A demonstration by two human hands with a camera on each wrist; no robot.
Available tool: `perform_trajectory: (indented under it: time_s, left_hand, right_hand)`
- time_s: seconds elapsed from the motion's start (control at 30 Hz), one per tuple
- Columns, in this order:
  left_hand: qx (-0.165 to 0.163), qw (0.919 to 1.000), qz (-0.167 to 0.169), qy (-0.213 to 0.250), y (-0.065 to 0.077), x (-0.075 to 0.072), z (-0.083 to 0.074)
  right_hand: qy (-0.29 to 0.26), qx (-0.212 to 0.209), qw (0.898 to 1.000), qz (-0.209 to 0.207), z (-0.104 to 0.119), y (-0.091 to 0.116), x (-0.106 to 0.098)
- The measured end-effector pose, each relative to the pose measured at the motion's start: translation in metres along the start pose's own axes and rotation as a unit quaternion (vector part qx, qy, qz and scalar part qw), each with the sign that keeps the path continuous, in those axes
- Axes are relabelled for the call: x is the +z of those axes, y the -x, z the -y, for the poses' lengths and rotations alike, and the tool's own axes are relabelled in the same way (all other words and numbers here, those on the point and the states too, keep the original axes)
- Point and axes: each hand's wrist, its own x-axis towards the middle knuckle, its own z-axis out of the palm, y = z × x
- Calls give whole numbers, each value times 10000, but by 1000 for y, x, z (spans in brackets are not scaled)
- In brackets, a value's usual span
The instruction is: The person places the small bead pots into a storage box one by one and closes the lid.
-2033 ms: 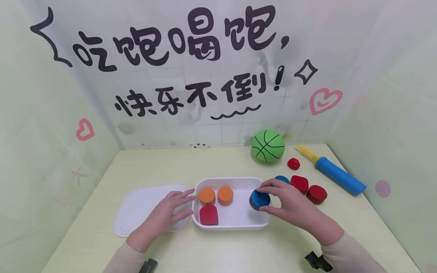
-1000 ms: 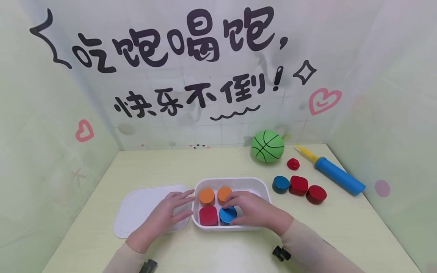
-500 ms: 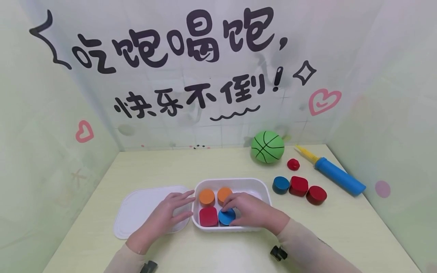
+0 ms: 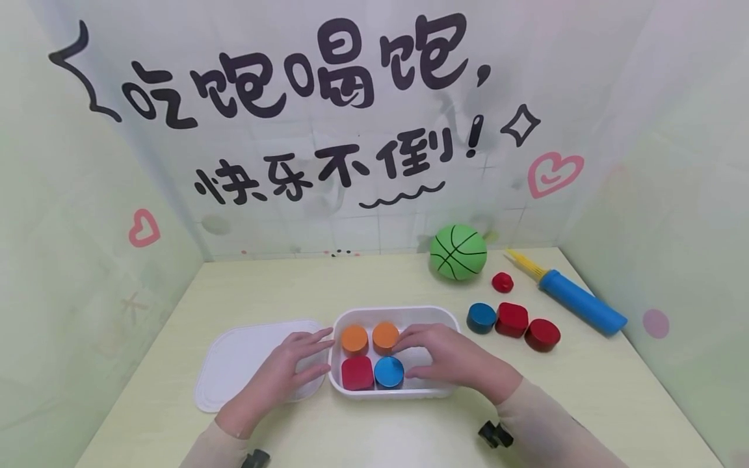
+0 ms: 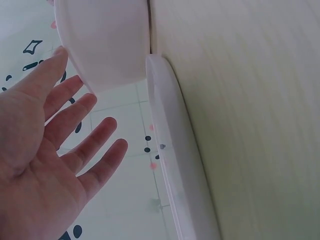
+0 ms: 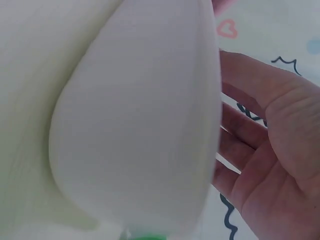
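In the head view a white plastic box (image 4: 430, 392) holds two orange round blocks, one orange block (image 4: 354, 339) at the back left and another orange block (image 4: 386, 337) beside it. In front of them sit a red square block (image 4: 357, 373) and a blue round block (image 4: 389, 372). My right hand (image 4: 447, 354) hovers over the box's right half, fingers spread and apart from the blue block. At the box's left rim my left hand (image 4: 281, 370) has its fingers extended; in the left wrist view its fingertips (image 5: 89, 100) are right at the rim. The box wall hides the right fingertips in the right wrist view.
A white lid (image 4: 234, 364) lies left of the box, partly under the left hand. To the right are a blue round block (image 4: 482, 318), a red square block (image 4: 512, 319) and a red round block (image 4: 542, 334). Behind them are a small red piece (image 4: 502, 282), green ball (image 4: 458, 252) and blue pump (image 4: 582, 302).
My right hand carried the blue round block leftward into the front of the box beside the red square block, let it go and drew back to the right. The left hand stayed put.
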Motion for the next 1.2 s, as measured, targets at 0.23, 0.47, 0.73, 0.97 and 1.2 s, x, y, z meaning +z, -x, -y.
perform_trajectory:
  time_s: [0.23, 0.47, 0.73, 0.97, 1.2]
  left_hand:
    - [-31, 10000, 66, 44, 0, 1, -1]
    - [66, 10000, -40, 32, 2, 2, 2]
    - [209, 9997, -99, -49, 2, 2, 2]
    - [124, 9999, -29, -37, 2, 1, 0]
    - [73, 10000, -34, -33, 1, 0, 0]
  right_hand:
    - [98, 120, 9972, -731, -19, 34, -22]
    - [353, 424, 9889, -1377, -41, 61, -36]
    - [614, 774, 9775, -1865, -75, 83, -45]
    - [960, 1122, 9682, -2020, -101, 104, -54]
    - [1172, 1519, 9567, -2187, -120, 119, -62]
